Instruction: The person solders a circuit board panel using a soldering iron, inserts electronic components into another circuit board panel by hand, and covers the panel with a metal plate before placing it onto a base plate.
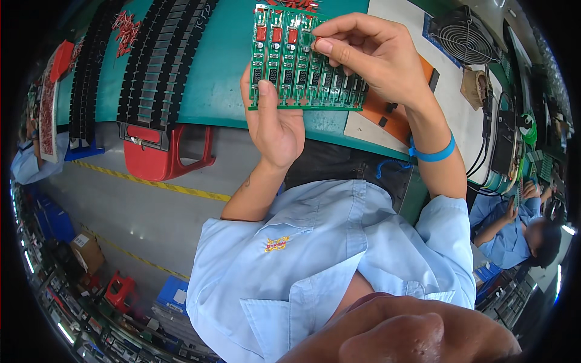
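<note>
A green circuit board panel, made of several narrow strips side by side, is held up above the table's front edge. My left hand grips it from below, with the thumb over its lower left front and the fingers behind. Three red block-shaped components stand in a row on the leftmost strips, each above a small round part. Small dark digit displays run across the lower part. My right hand pinches a red component between thumb and forefinger at the fourth strip. Its leads are hidden.
Black slotted racks lie on the green table. Red leaded components lie in a heap between them. Rightward are an orange board, a fan and dark cables. A red stool stands below; a co-worker sits far right.
</note>
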Demonstrator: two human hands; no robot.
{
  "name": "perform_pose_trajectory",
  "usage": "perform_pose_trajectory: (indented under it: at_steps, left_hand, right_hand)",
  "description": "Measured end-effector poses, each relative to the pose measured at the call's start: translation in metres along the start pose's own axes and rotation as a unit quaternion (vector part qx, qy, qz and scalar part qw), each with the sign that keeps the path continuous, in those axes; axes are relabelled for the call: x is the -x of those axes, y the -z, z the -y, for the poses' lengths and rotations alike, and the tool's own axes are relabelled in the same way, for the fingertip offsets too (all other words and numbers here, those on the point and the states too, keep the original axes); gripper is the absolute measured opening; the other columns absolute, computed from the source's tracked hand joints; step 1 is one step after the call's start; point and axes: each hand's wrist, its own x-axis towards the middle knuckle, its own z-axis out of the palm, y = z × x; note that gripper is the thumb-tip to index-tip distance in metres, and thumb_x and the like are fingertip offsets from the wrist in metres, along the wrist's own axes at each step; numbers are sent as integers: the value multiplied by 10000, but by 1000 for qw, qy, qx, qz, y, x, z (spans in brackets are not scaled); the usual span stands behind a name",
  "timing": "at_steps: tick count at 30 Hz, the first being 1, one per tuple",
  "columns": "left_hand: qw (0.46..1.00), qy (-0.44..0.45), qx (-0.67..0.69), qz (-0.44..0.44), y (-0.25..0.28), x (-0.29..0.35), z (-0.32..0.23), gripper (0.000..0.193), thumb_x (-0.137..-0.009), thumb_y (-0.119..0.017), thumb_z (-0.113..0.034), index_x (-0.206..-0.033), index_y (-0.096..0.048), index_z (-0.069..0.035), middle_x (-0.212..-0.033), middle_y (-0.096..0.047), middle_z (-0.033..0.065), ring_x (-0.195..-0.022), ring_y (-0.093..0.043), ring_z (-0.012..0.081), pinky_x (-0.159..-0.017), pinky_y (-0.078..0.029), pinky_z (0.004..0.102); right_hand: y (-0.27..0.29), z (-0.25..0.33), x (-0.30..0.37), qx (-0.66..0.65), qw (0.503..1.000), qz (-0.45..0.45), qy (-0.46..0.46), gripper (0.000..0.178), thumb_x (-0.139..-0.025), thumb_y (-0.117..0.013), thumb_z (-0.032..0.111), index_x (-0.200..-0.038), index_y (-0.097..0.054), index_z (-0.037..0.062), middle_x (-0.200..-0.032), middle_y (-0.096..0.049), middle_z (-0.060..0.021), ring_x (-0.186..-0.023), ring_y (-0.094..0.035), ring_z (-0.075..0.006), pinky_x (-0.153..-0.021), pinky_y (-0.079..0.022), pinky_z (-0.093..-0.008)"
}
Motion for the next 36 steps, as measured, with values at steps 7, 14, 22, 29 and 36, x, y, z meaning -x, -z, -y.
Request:
perform_pose_trajectory:
  at_steps: [7, 14, 22, 29, 36]
  left_hand:
    - [1000, -3, -6, 13, 4, 1, 2, 391, -1093, -350, -200, -1454, -316, -54, -1338, -570, 140, -1129, -617, 190, -928, -521, 328]
    - [1000, -2, 0, 13, 3, 3, 2, 408, -1093, -344, -196, -1470, -299, -48, -1361, -554, 149, -1162, -604, 199, -962, -507, 335]
    - [999, 3, -35, 28, 3, 3, 4, 393, -1099, -324, -217, -1466, -326, -74, -1364, -573, 126, -1191, -610, 211, -992, -513, 369]
    - [999, -21, -13, -34, 0, 5, 5, 401, -1089, -317, -223, -1451, -334, -53, -1351, -570, 147, -1164, -612, 206, -986, -502, 357]
    - [995, -27, -56, -79, -2, 8, 1, 428, -1073, -298, -294, -1407, -367, -35, -1271, -604, 147, -1060, -640, 185, -921, -513, 331]
  right_hand:
    - [0, 7, 1, 12, 999, 1, -29, 166, -878, -750, 32, -1041, -747, 0, -817, -715, -46, -670, -572, -54, -598, -465, -150]
    - [0, 9, 0, 12, 999, -4, -40, 159, -876, -754, 42, -1029, -753, -1, -796, -707, -44, -641, -550, -45, -570, -439, -139]
    - [0, -6, -3, 115, 991, -32, 54, 139, -877, -746, 30, -1006, -748, -20, -767, -689, -38, -621, -543, -45, -541, -424, -144]
    - [28, 0, -29, 188, 979, -63, 48, 136, -890, -728, 32, -1015, -735, -24, -762, -693, -58, -628, -579, -76, -540, -447, -177]
    - [46, -2, -50, 364, 928, 54, 63, 175, -891, -739, 131, -1005, -763, 0, -675, -655, -43, -562, -563, -94, -510, -433, -233]
